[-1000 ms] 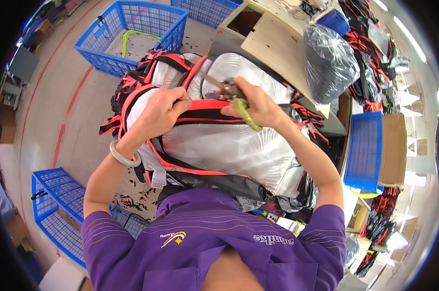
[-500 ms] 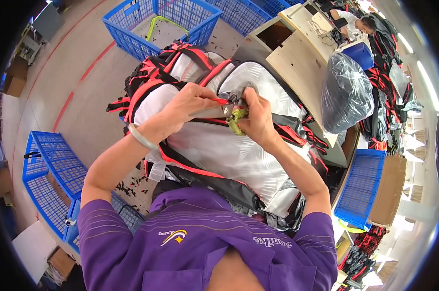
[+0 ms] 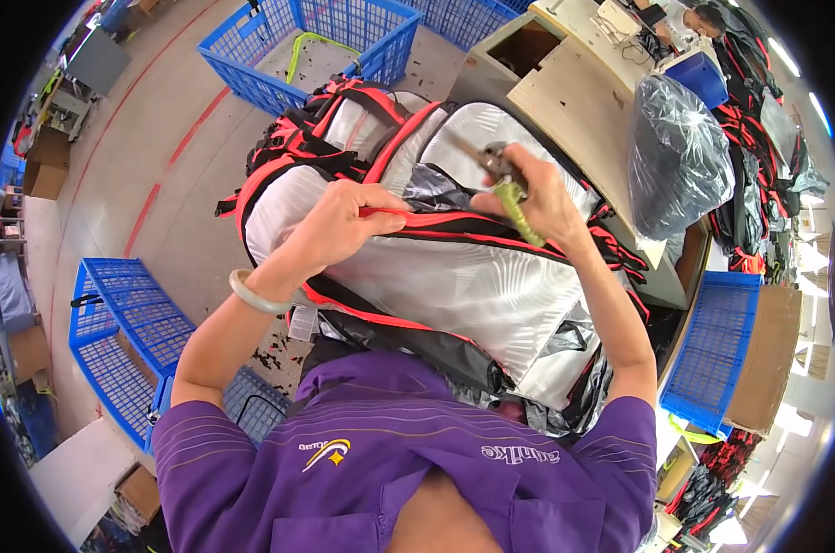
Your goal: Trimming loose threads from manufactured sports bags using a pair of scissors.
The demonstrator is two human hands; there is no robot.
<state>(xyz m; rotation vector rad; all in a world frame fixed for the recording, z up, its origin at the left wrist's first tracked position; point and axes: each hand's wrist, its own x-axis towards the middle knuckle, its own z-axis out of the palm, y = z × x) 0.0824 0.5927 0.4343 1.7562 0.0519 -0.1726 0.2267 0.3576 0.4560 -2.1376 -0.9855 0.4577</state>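
Note:
Silver-white bags (image 3: 436, 286) with coral-red and black trim lie piled in front of me. My left hand (image 3: 348, 221) is closed in a pinch on the coral-red edging (image 3: 426, 219) of the nearest bag. To the right, my right hand (image 3: 546, 198) grips a pair of scissors (image 3: 507, 184) with yellow-green wrapped handles. Their blades, smeared by motion, point up and to the left, apart from the trim. A dark grey crumpled lining (image 3: 433, 187) shows between the two hands.
A blue crate (image 3: 251, 78) stands beyond the pile, another crate (image 3: 127, 346) at left. A wooden table (image 3: 574, 92) with a bagged dark bundle (image 3: 680, 157) borders the right, near a blue basket (image 3: 712, 341). A person (image 3: 685, 20) sits at far right.
My right hand has moved right and slightly down with the scissors, away from my left hand. The left hand has shifted slightly down, still holding the trim, which now lies stretched along the bag.

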